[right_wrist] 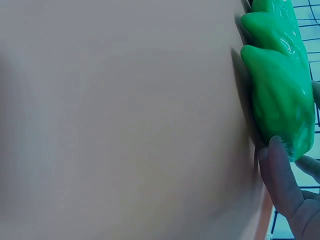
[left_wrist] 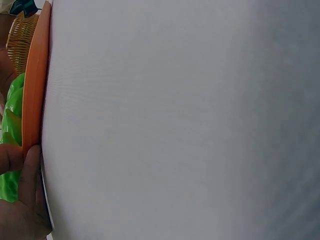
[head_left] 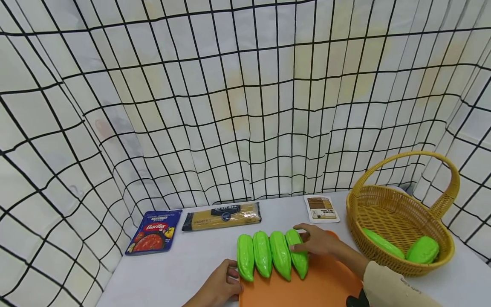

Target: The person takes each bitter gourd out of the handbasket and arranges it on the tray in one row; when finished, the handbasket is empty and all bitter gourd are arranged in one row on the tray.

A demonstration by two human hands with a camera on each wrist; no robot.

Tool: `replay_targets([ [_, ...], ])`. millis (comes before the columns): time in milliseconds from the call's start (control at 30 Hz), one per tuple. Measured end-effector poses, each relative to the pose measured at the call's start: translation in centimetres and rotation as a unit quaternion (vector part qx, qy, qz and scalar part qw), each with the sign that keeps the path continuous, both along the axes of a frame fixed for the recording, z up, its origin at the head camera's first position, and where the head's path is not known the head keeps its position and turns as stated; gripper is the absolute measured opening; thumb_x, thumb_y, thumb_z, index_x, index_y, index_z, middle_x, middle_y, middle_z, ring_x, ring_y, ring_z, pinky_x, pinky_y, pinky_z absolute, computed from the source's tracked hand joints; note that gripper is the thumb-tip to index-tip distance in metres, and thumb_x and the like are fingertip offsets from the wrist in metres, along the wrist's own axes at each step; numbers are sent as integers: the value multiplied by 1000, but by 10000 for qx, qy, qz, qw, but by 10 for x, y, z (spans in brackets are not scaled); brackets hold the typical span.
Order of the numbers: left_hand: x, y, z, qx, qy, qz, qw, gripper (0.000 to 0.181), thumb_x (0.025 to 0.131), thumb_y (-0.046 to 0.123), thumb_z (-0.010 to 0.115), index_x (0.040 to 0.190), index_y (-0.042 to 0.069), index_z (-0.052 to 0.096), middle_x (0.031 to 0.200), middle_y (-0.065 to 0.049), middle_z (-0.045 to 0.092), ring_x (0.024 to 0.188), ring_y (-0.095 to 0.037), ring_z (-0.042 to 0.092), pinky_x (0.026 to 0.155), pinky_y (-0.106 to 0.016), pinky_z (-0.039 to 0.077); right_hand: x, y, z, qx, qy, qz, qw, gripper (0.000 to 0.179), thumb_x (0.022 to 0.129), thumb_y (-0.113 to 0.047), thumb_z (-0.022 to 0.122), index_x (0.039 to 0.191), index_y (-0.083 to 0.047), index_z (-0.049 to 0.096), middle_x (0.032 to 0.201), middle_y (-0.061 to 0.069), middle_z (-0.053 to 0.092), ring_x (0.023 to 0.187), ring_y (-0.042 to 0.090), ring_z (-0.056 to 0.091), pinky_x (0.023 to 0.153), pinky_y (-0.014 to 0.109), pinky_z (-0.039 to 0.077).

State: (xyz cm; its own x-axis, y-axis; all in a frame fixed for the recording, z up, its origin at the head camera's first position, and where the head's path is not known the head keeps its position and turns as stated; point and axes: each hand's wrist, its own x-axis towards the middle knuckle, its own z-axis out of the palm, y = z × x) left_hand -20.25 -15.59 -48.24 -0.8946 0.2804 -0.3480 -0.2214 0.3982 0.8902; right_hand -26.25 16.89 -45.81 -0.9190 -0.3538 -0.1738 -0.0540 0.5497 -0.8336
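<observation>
Several glossy, long green toy vegetables with tapered tips lie side by side along the far edge of an orange cutting board (head_left: 291, 292). My right hand (head_left: 320, 243) holds the rightmost green vegetable (head_left: 298, 258), thumb across it and index finger near its far end. In the right wrist view, the fingertips touch the blunt end of that vegetable (right_wrist: 282, 95). At the board's left edge, my left hand (head_left: 220, 283) pinches the rim, beside the leftmost vegetable (head_left: 245, 258). The left wrist view shows thumb and finger on the board's edge (left_wrist: 35, 95).
A wicker basket (head_left: 354, 228) with a tall handle stands at the right, holding two more green vegetables (head_left: 422, 250). Behind the board lie a pasta pack (head_left: 222, 216) and a small white-and-brown packet (head_left: 322, 209). A blue sauce pouch (head_left: 155, 232) lies at left. Netted white walls surround the table.
</observation>
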Motion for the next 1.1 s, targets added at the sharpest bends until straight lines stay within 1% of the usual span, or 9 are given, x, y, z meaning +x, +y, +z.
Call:
replay_targets([
  [167,-2,-3,-1,-158,-58,-83,9998,62,77,1,67,134,-9,44,106,-12,55,91,-18,62,75,-35,62,3,2,5,290,72,-196,9994,77,82,-31,82,144,0,48,115,18,65,102,29,65,80,44,58],
  [233,-2,-3,-2,-174,-86,-97,9998,62,78,1,67,134,-9,43,106,-12,55,91,-18,62,75,-35,62,5,5,7,381,147,-254,9988,78,81,-33,82,144,-2,48,115,16,65,106,30,63,83,44,57],
  [400,-2,-2,-1,-105,-90,-55,9999,60,79,-2,66,134,-10,43,105,-12,55,90,-17,62,74,-36,62,6,17,10,-40,155,-190,9997,80,83,-29,81,145,4,43,117,22,61,96,25,66,75,39,62],
  [467,-1,-1,0,-71,-52,-50,9999,60,78,-2,66,133,-10,44,104,-12,55,90,-17,62,74,-36,63,7,22,11,-207,113,-166,9996,80,84,-27,80,146,5,41,118,24,59,91,24,68,72,39,63],
  [633,0,-2,0,-106,50,-107,9999,59,78,-2,66,132,-11,44,103,-13,55,90,-17,63,74,-36,63,8,36,19,-55,176,-218,9996,76,85,-30,80,145,1,44,119,20,60,88,23,68,70,38,61],
  [733,0,-3,1,-104,65,-135,9998,58,79,-1,66,132,-11,44,103,-13,55,90,-17,63,74,-35,63,9,46,25,133,374,-85,9992,71,85,-31,79,141,0,49,117,17,63,91,22,65,69,35,58],
  [867,0,-4,1,-32,56,-117,9999,59,79,-2,66,132,-10,43,104,-13,55,90,-17,63,74,-35,63,12,60,33,-102,347,245,9990,69,85,-29,79,139,1,49,120,21,61,90,26,66,69,37,58],
  [967,0,-5,1,49,67,-116,9999,59,79,-3,65,133,-11,43,104,-13,54,90,-17,63,75,-36,63,13,72,38,-270,174,443,9985,66,87,-26,77,140,2,48,124,24,59,85,28,67,65,39,60],
  [1100,0,-5,-1,66,59,-144,9999,59,79,-2,65,133,-11,43,104,-13,55,91,-17,63,76,-36,62,18,89,47,-212,62,666,9975,61,90,-25,74,138,2,49,124,24,59,86,30,68,63,38,60],
])
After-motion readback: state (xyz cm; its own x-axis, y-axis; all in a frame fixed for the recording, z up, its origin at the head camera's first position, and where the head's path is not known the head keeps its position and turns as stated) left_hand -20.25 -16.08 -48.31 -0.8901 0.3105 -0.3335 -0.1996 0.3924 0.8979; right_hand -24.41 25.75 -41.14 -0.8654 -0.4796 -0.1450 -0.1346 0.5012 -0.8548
